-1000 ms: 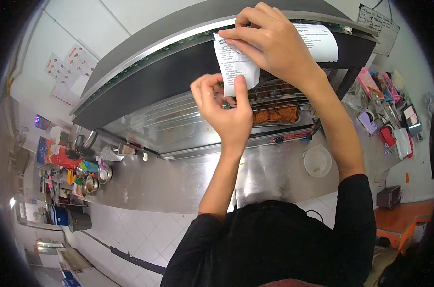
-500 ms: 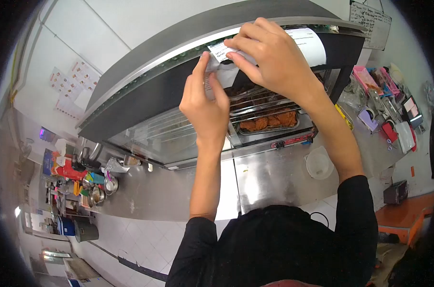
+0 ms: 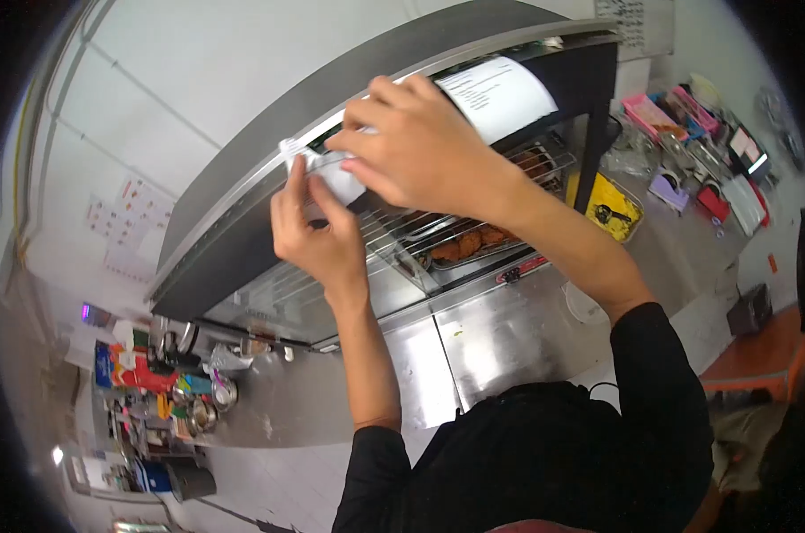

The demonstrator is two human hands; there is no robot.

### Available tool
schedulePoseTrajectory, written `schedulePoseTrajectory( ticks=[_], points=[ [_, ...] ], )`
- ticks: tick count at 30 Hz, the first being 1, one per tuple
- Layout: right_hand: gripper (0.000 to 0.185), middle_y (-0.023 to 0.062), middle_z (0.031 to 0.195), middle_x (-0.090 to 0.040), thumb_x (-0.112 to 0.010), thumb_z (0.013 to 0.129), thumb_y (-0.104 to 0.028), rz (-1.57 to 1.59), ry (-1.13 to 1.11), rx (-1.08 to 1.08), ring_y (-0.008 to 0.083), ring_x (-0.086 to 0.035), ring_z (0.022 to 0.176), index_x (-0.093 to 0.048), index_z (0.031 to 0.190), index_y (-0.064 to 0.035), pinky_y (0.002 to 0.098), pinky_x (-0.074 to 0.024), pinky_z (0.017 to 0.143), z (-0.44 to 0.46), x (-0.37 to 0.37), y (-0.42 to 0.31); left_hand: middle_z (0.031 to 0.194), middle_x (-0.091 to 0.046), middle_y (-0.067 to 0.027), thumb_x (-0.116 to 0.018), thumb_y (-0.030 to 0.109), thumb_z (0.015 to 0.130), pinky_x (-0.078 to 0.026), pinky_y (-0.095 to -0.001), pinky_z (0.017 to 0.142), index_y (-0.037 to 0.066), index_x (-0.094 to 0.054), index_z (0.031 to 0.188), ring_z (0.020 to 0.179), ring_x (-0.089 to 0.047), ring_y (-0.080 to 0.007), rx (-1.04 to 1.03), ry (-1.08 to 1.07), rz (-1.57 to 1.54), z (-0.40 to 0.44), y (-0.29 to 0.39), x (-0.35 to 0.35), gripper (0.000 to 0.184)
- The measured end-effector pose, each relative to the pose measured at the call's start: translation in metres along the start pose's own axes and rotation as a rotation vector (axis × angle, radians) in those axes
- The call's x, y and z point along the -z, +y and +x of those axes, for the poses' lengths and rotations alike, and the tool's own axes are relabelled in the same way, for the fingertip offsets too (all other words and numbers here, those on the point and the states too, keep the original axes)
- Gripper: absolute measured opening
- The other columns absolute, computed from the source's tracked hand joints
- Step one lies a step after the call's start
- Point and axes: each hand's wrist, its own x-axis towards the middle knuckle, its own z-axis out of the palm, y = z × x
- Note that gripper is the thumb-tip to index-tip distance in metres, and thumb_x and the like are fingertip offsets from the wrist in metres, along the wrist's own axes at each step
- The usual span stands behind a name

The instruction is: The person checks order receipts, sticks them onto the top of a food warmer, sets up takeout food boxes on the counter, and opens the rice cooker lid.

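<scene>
A small printed paper slip (image 3: 338, 180) is at the dark upper front of the display cabinet (image 3: 251, 253). My left hand (image 3: 318, 226) pinches the slip's lower left part between thumb and fingertips. Just to the right, my right hand (image 3: 420, 147) has thumb and fingers closed on its upper right part. The slip looks bent, and the fingers cover part of it. Another printed white sheet (image 3: 498, 96) hangs on the cabinet to the right of my right hand.
Fried food (image 3: 469, 244) lies on a tray behind the cabinet's glass. To the right are a tray of yellow food (image 3: 611, 209), a clear round container (image 3: 584, 304) and a pink basket (image 3: 651, 115). Metal bowls (image 3: 202, 415) stand at the left on the steel counter (image 3: 509, 342).
Both hands have moved left along the cabinet with the slip, which is now more bent. The view has shifted, and the yellow food tray shows more fully at the right.
</scene>
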Motion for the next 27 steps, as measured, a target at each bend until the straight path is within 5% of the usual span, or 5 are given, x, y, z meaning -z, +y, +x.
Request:
schedulePoseTrajectory(
  ticks=[5, 10, 15, 19, 27],
  points=[
    [0.017, 0.0048, 0.094, -0.063, -0.071, 0.082, -0.023, 0.032, -0.030, 0.010, 0.0228, -0.055, 0.096, -0.071, 0.093, -0.0106, 0.0382, -0.0419, 0.081, 0.008, 0.017, -0.022, 0.098, -0.050, -0.0105, -0.073, 0.019, 0.079, -0.044, -0.0389, 0.077, 0.013, -0.071, 0.114, 0.090, -0.052, -0.0276, -0.051, -0.141, 0.290, 0.001, 0.008, 0.011, 0.036],
    [0.016, 0.0062, 0.098, -0.064, -0.070, 0.083, -0.023, 0.675, 0.107, -0.020, 0.0232, -0.058, 0.090, -0.072, 0.092, -0.0109, 0.0354, -0.0446, 0.076, -0.019, 0.051, -0.047, 0.121, -0.057, -0.0115, -0.069, 0.032, 0.085, -0.036, -0.0437, 0.096, 0.009, -0.062, 0.124, 0.109, -0.051, -0.0304, -0.285, -0.262, 0.338, 0.009, 0.006, 0.014, 0.045],
    [0.027, 0.0125, 0.098, -0.068, -0.057, 0.096, -0.031, 1.457, 0.325, -0.120, 0.0269, -0.060, 0.087, -0.074, 0.093, -0.0100, 0.0382, -0.0458, 0.071, -0.051, 0.110, -0.067, 0.126, -0.058, -0.0128, -0.064, 0.030, 0.091, -0.035, -0.0453, 0.100, 0.000, -0.057, 0.125, 0.120, -0.049, -0.0341, -0.383, -0.368, 0.393, 0.017, 0.013, 0.017, 0.045],
    [0.037, 0.0147, 0.096, -0.069, -0.053, 0.099, -0.041, 1.570, 0.783, -0.013, 0.0262, -0.059, 0.084, -0.070, 0.094, -0.0086, 0.0365, -0.0452, 0.066, -0.045, 0.100, -0.112, 0.124, -0.058, -0.0176, -0.067, 0.029, 0.089, -0.039, -0.0482, 0.096, -0.003, -0.057, 0.121, 0.116, -0.052, -0.0379, -0.377, -0.430, 0.390, 0.024, 0.021, 0.020, 0.046],
    [0.030, 0.0178, 0.101, -0.065, -0.075, 0.075, -0.022, 1.883, 0.362, -0.510, 0.0304, -0.058, 0.084, -0.072, 0.094, 0.0020, 0.0409, -0.0419, 0.071, -0.078, 0.165, -0.093, 0.107, -0.060, -0.0193, -0.067, 0.030, 0.091, -0.042, -0.0467, 0.088, -0.002, -0.061, 0.111, 0.102, -0.054, -0.0385, -0.380, -0.354, 0.521, 0.025, 0.024, 0.019, 0.038]
  ],
)
